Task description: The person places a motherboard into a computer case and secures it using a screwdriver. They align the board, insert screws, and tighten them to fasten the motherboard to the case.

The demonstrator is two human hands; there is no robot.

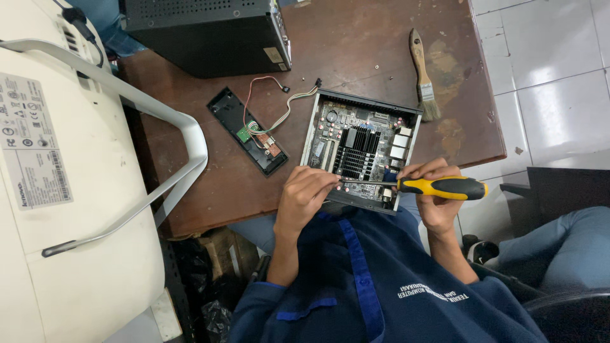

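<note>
Right hand fisted round the yellow-black screwdriver, shaft lying level across the open case at the desk's near edge. Left hand pinches the tip by the heatsink. White rectangular label on the white monitor back, far left.

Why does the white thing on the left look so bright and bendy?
Head view: even light makes the big white plastic monitor back glare; the wide lens curves its edges. The yellow-and-black screwdriver, the right hand and the left hand stay sharp.
</note>
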